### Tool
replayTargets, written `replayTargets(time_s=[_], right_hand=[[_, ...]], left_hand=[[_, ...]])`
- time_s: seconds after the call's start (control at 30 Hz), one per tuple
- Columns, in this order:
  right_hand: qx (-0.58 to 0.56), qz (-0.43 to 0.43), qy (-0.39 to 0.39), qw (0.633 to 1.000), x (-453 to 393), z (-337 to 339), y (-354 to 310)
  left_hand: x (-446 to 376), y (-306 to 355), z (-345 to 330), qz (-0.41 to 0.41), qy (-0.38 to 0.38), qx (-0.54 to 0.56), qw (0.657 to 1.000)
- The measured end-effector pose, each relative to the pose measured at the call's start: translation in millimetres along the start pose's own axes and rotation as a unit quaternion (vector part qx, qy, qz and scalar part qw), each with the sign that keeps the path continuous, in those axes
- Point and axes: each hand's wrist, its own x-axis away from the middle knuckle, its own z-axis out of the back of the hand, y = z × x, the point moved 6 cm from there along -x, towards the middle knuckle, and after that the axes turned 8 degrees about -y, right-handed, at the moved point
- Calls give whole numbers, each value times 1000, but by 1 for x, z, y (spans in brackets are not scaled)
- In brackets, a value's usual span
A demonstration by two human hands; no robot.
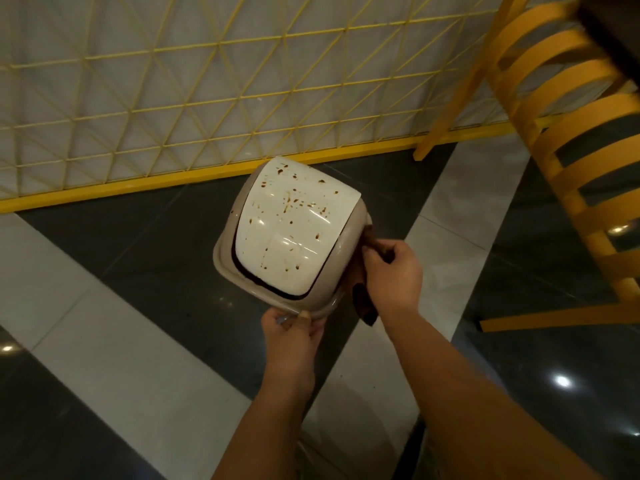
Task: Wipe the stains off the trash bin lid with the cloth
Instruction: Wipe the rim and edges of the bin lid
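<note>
- Head view, looking down: the trash bin lid, a cream swing flap set in a beige frame, is held up over a dark and pale tiled floor; brown stains are spattered over most of the flap, thickest toward its far half, with a few near the close edge.
- At the near rim of the lid, the left hand grasps the frame, thumb on top and fingers curled under; it appears to carry the lid's weight.
- At the lid's right side, the right hand is clenched round a dark brown cloth; part of the cloth shows above the knuckles against the frame, and a tail hangs below the hand, beside the lid's near right corner.
- Progress, as a judgement: the wiping looks barely begun, if at all; the cloth sits at the frame's edge and not on the flap, no cleared patch is visible among the spots, and the whole stained surface seems left to do.
- Beyond the lid's far edge runs a yellow wire fence with a solid yellow base rail, backed by a pale panel; to the lid's right, well apart, stands a yellow slatted chair; ceiling lights glint on the glossy floor tiles around the lid.
</note>
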Motion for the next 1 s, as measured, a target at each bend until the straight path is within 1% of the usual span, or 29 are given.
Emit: replayTargets(time_s=[0.07,0.17,0.23,0.3,0.37,0.4,0.43,0.5,0.57,0.6,0.67,0.73,0.8,0.93,1.0], right_hand=[[-2,-1,0,1000,-1,-5,-3],[-13,67,-33,997,41,-19,17],[8,86,-64,994,63,-21,35],[20,75,-54,996,55,-15,44],[-35,56,-14,998,46,-4,37],[-68,60,0,996,45,-4,30],[-86,76,1,993,50,-7,22],[-94,104,-21,990,68,-21,15],[-103,105,-27,989,73,-24,12],[-101,108,-15,989,66,-21,9],[-74,88,17,993,35,-12,-3],[-38,47,22,998,1,-5,-20],[-21,5,3,1000,-20,-6,-22],[-69,-136,-71,986,-17,-15,3],[-78,-152,-90,981,-12,-15,8]], left_hand=[[0,-1,-1,-1,-5,-5,1000],[-2,-1,-2,1,-8,-7,1000],[-2,-2,-1,3,-6,-1,1000],[1,-1,-3,-2,-11,10,1000],[1,0,-3,-8,-5,8,1000],[0,-1,-2,-9,0,1,1000],[-2,-2,0,-10,4,-9,1000],[-3,-2,1,-6,-3,-29,1000],[-3,-1,0,-4,-10,-27,1000],[-2,0,1,-5,-9,-19,1000],[-2,2,0,-4,-16,2,1000],[-1,1,-1,3,-29,4,1000],[0,1,1,8,-30,-5,1000],[2,5,-2,11,-35,-6,999],[2,6,-1,19,-28,5,999]])
